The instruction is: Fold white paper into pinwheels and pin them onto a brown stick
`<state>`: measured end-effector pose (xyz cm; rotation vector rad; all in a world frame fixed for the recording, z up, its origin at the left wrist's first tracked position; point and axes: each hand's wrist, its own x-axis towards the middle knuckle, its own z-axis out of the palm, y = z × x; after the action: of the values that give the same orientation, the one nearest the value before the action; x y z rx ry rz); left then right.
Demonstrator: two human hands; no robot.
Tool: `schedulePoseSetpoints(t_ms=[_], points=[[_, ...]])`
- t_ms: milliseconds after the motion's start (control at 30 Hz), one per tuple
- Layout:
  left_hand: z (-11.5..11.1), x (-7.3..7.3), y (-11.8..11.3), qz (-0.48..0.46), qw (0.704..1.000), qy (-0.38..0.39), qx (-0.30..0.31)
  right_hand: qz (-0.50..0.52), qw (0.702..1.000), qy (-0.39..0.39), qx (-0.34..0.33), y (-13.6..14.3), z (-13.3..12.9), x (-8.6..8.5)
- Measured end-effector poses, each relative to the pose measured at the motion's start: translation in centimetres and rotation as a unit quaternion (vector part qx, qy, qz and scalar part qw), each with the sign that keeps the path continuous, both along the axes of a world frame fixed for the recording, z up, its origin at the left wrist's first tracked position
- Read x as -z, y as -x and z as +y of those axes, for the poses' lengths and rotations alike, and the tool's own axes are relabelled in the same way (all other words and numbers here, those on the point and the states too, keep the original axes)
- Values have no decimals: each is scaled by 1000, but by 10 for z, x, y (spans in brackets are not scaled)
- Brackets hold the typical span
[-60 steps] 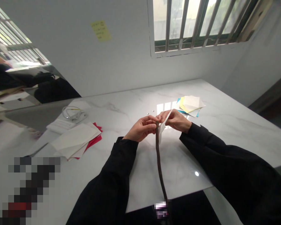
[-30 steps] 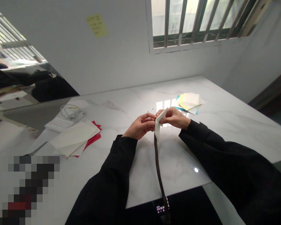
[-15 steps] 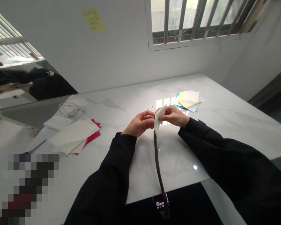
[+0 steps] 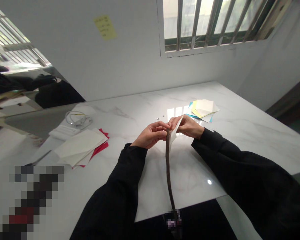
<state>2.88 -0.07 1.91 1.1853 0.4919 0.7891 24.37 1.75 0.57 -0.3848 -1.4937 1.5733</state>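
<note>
Folded white paper piece [image 4: 174,133]: pinched between both hands above the marble table [image 4: 130,123]. Left hand [image 4: 152,135]: fingertips closed on its left edge. Right hand [image 4: 187,126]: fingers closed on its right side. Dark strap [image 4: 168,173]: hangs below the hands. Cream and red sheets [image 4: 81,146]: well left. Coloured sheets [image 4: 202,109]: beyond the right hand.

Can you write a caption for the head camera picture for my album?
Left hand and right hand pinch a small white paper above a marble table.
</note>
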Motion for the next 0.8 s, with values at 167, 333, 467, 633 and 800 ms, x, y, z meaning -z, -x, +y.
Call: schedulePoseSetpoints(t_ms=[167, 333, 467, 633, 800], points=[[0, 0, 0, 4, 1000, 2, 4, 0, 1000, 3, -1, 1, -1, 1], [0, -1, -1, 13, 1000, 4, 3, -13, 1000, 2, 0, 0, 0, 2], [0, 0, 0, 24, 1000, 3, -7, -26, 1000, 2, 3, -2, 1, 3], [1, 1, 0, 23, 1000, 8, -16, -37, 999, 17, 5, -4, 1, 3], [6, 7, 1, 16, 999, 37, -35, -65, 995, 71, 11, -2, -2, 4]])
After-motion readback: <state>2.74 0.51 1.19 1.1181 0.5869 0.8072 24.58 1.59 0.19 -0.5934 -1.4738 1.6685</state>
